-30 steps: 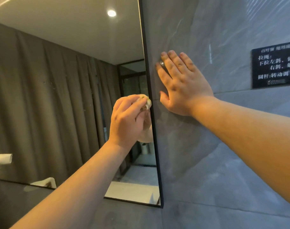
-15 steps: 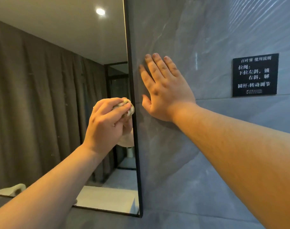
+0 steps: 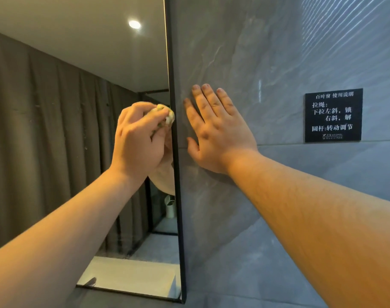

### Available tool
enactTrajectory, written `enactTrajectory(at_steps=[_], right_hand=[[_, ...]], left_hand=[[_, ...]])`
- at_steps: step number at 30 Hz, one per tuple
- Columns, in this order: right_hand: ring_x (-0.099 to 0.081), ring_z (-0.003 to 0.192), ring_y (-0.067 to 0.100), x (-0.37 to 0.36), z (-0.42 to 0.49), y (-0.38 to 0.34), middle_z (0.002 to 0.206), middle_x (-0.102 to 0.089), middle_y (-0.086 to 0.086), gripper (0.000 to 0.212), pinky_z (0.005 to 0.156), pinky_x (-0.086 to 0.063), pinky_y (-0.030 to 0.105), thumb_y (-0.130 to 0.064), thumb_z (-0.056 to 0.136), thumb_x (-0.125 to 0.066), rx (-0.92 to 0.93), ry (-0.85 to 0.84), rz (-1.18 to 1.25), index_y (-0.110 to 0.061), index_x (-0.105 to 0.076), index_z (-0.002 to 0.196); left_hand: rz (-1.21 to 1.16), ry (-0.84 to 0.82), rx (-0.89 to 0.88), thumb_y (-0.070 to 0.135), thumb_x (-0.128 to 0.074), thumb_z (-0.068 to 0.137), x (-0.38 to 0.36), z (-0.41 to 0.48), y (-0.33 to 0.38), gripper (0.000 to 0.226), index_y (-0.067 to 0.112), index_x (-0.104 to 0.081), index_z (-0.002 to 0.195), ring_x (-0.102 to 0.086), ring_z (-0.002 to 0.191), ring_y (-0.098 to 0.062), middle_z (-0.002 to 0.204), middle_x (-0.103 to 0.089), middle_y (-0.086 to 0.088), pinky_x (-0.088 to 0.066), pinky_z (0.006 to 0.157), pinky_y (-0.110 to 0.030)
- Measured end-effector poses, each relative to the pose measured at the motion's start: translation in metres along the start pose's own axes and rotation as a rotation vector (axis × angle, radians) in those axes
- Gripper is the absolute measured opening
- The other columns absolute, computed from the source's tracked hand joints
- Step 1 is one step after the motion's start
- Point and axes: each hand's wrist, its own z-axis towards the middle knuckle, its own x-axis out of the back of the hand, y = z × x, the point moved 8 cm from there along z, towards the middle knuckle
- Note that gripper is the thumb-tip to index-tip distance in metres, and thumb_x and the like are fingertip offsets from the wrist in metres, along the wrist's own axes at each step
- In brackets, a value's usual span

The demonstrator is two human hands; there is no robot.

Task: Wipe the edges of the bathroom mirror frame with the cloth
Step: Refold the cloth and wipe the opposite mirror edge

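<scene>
While your left hand (image 3: pixel 140 138) pinches the bunched yellow-green cloth (image 3: pixel 166 115) against the mirror's black right frame edge (image 3: pixel 175 152) about midway up, your right hand (image 3: pixel 216 132) lies flat, fingers straight, on the grey wall tile (image 3: pixel 234 52) just beside it. I judge you're mid-pass, with the bottom edge (image 3: pixel 127 291) not yet reached. Free run shows above and below; mind the lower corner.
</scene>
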Motion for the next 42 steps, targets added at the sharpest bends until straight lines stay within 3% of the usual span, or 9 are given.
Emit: enactTrajectory(at_steps=[7, 13, 19, 22, 25, 28, 32, 38, 42], right_hand=[[-0.011, 0.15, 0.038, -0.001, -0.002, -0.002, 0.161, -0.014, 0.023, 0.074, 0.123, -0.009, 0.052, -0.049, 0.095, -0.026, 0.011, 0.011, -0.046, -0.005, -0.018, 0.155], [-0.013, 0.15, 0.038, -0.002, -0.004, -0.003, 0.161, -0.016, 0.023, 0.074, 0.123, -0.01, 0.052, -0.048, 0.095, -0.026, -0.013, 0.046, -0.049, -0.004, -0.019, 0.154], [-0.011, 0.15, 0.038, -0.003, -0.004, -0.004, 0.161, -0.015, 0.023, 0.074, 0.123, -0.008, 0.051, -0.048, 0.095, -0.024, -0.03, 0.042, -0.029, -0.004, -0.018, 0.155], [-0.012, 0.15, 0.038, -0.002, -0.004, -0.005, 0.161, -0.015, 0.023, 0.075, 0.123, -0.008, 0.051, -0.048, 0.095, -0.026, -0.033, 0.052, -0.022, -0.004, -0.019, 0.155], [-0.013, 0.15, 0.038, -0.001, -0.004, -0.005, 0.161, -0.016, 0.023, 0.075, 0.123, -0.009, 0.051, -0.048, 0.094, -0.025, -0.035, 0.063, -0.024, -0.004, -0.02, 0.154], [-0.013, 0.15, 0.037, -0.001, -0.004, -0.005, 0.161, -0.016, 0.023, 0.075, 0.123, -0.009, 0.051, -0.048, 0.095, -0.024, -0.034, 0.063, -0.031, -0.004, -0.019, 0.154], [-0.013, 0.15, 0.037, -0.001, -0.004, -0.005, 0.161, -0.016, 0.023, 0.075, 0.123, -0.009, 0.051, -0.048, 0.095, -0.026, -0.033, 0.069, -0.021, -0.004, -0.019, 0.154], [-0.013, 0.15, 0.037, -0.002, -0.004, -0.004, 0.161, -0.016, 0.023, 0.075, 0.123, -0.01, 0.051, -0.048, 0.094, -0.025, -0.036, 0.07, -0.012, -0.004, -0.019, 0.154], [-0.013, 0.15, 0.038, -0.002, -0.003, -0.004, 0.161, -0.016, 0.023, 0.075, 0.122, -0.011, 0.052, -0.048, 0.094, -0.025, -0.029, 0.073, -0.002, -0.004, -0.02, 0.154]], left_hand=[[-0.014, -0.147, -0.073, 0.003, -0.07, 0.085, -0.003, -0.108, 0.011, 0.031, 0.002, -0.069, 0.117, -0.057, 0.112, -0.031, 0.119, -0.061, -0.016, -0.048, 0.094, -0.047], [-0.031, -0.296, -0.174, 0.002, -0.065, 0.087, -0.005, -0.166, 0.009, 0.035, 0.001, -0.065, 0.123, -0.049, 0.125, -0.029, 0.132, -0.047, -0.011, -0.047, 0.1, -0.046], [0.016, -0.199, -0.217, 0.01, -0.056, 0.093, 0.001, -0.132, 0.002, 0.028, 0.004, -0.07, 0.116, -0.052, 0.114, -0.029, 0.125, -0.055, -0.014, -0.045, 0.1, -0.035], [0.026, -0.112, -0.144, 0.024, -0.042, 0.103, 0.006, -0.086, -0.003, 0.037, 0.004, -0.071, 0.113, -0.056, 0.108, -0.031, 0.114, -0.063, -0.019, -0.037, 0.103, -0.024], [0.051, -0.05, -0.03, 0.014, -0.048, 0.095, 0.007, -0.034, -0.018, 0.031, 0.007, -0.071, 0.115, -0.056, 0.107, -0.035, 0.114, -0.063, -0.018, -0.031, 0.099, -0.019], [0.033, -0.022, 0.106, 0.01, -0.052, 0.092, 0.012, 0.001, -0.038, 0.031, 0.013, -0.069, 0.119, -0.054, 0.113, -0.032, 0.119, -0.062, -0.013, -0.04, 0.098, -0.026], [0.056, 0.002, 0.128, 0.009, -0.055, 0.093, 0.017, -0.012, -0.041, 0.028, 0.01, -0.07, 0.117, -0.053, 0.111, -0.026, 0.117, -0.063, -0.013, -0.032, 0.095, -0.01], [0.089, -0.105, 0.037, 0.01, -0.064, 0.088, 0.021, -0.092, -0.041, 0.029, 0.009, -0.069, 0.116, -0.052, 0.104, -0.021, 0.113, -0.062, -0.012, -0.031, 0.096, -0.01], [0.077, -0.241, -0.048, 0.003, -0.077, 0.076, 0.013, -0.144, -0.041, 0.04, 0.009, -0.068, 0.115, -0.053, 0.107, -0.027, 0.119, -0.058, -0.011, -0.048, 0.088, -0.031]])
